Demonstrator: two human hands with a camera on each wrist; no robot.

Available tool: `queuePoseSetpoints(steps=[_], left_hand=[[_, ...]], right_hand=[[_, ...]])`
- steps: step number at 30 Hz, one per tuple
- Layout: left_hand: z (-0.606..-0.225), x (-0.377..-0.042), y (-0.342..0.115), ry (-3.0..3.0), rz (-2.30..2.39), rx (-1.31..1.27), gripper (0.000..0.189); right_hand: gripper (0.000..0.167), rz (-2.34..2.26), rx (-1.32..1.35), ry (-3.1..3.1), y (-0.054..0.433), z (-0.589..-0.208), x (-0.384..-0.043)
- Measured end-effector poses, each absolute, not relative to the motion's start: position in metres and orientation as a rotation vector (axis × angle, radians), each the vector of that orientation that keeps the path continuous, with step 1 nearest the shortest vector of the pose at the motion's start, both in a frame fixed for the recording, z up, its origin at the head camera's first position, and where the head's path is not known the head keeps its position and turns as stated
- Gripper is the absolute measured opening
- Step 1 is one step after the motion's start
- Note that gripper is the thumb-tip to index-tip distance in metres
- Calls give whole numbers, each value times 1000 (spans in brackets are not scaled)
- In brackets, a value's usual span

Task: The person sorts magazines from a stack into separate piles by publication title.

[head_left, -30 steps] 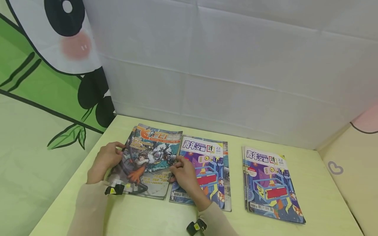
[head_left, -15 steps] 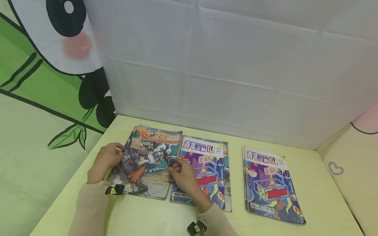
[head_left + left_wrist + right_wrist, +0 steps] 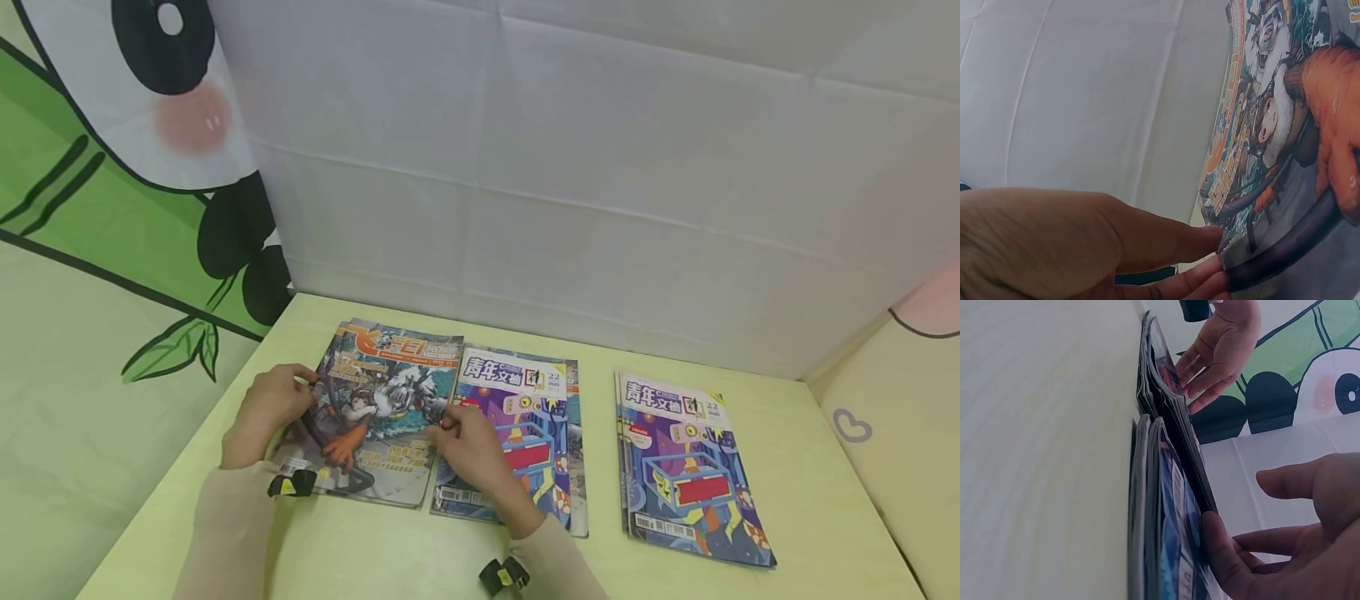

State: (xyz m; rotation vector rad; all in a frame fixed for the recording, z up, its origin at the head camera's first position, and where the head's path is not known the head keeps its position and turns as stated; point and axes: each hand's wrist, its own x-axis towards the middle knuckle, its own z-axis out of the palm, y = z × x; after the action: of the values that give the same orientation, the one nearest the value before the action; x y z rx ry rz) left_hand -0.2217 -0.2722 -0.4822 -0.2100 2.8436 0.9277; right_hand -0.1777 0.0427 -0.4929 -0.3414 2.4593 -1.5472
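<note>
Magazine stack [image 3: 386, 417], orange title uppermost, lies between two hands, left part of table [image 3: 360, 546]. Left hand [image 3: 273, 404]: fingers loosely extended, touching left edge. Right hand [image 3: 474, 446]: thumb and fingers parted, loosely bent, at right edge. Purple-covered pile [image 3: 506, 379] just beside; second purple pile [image 3: 678, 454] farther right, apart.

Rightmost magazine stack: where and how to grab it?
Probably pinch the right long edge, top and underside, coming from the right. The stack lies flat with bare table along that side; its left edges look staggered, likelier to slip.
</note>
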Motion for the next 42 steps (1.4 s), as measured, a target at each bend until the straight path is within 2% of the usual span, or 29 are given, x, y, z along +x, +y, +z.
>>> queuePoseSetpoints(steps=[3, 6, 12, 17, 29, 42], left_hand=[[-482, -222, -272, 2832, 936, -210, 38], [-482, -222, -271, 2816, 946, -211, 40], [-481, -222, -269, 2799, 936, -224, 43], [-480, -222, -267, 2785, 941, -239, 45], [-476, -220, -261, 2858, 957, -208, 44], [-470, -219, -235, 2935, 1060, -110, 44]], right_hand=[[45, -1551, -343, 2439, 45, -493, -178], [50, -1542, -339, 2436, 47, -491, -178], [47, -1548, -343, 2436, 47, -490, -178], [54, -1546, -335, 2446, 47, -491, -178], [57, -1538, -326, 2441, 48, -489, -179], [49, -1566, -355, 2579, 63, -480, -183]])
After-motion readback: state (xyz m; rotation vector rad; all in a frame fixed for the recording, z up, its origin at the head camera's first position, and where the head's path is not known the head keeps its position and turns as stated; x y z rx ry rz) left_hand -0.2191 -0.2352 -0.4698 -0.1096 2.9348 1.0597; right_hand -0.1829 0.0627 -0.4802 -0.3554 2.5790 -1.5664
